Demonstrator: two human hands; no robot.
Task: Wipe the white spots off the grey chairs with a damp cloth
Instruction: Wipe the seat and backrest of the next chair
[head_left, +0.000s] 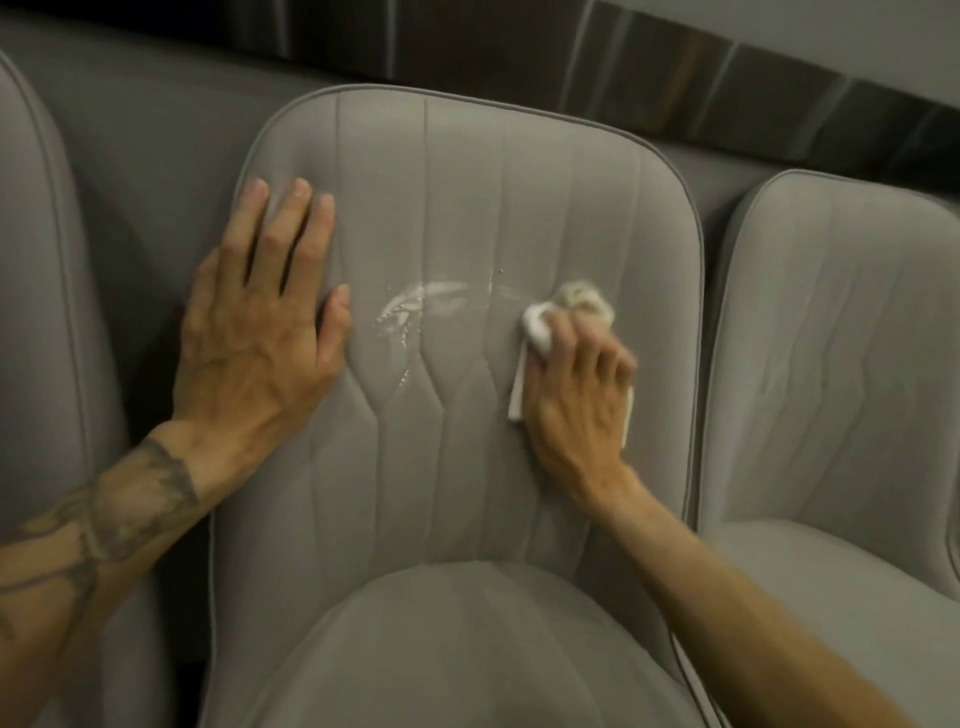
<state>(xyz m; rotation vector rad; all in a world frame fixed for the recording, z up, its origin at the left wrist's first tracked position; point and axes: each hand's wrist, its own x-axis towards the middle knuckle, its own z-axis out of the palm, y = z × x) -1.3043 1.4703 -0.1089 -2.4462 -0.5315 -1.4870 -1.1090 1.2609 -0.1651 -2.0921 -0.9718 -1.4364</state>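
Three grey chairs are seen in a row. The middle chair is braced at 9 o'clock by the left hand, spread flat. A white cloth is pinched in the right hand at 3 o'clock, pressed on the backrest. White smears are left between the hands.

A plain grey surface, possibly a padded panel, fills the area from 10 to 11 o'clock. Just above it, a dark glossy band with streaky reflections slants down from 12 towards 3 o'clock. A pale grey wall lies beyond the band at 1 o'clock.
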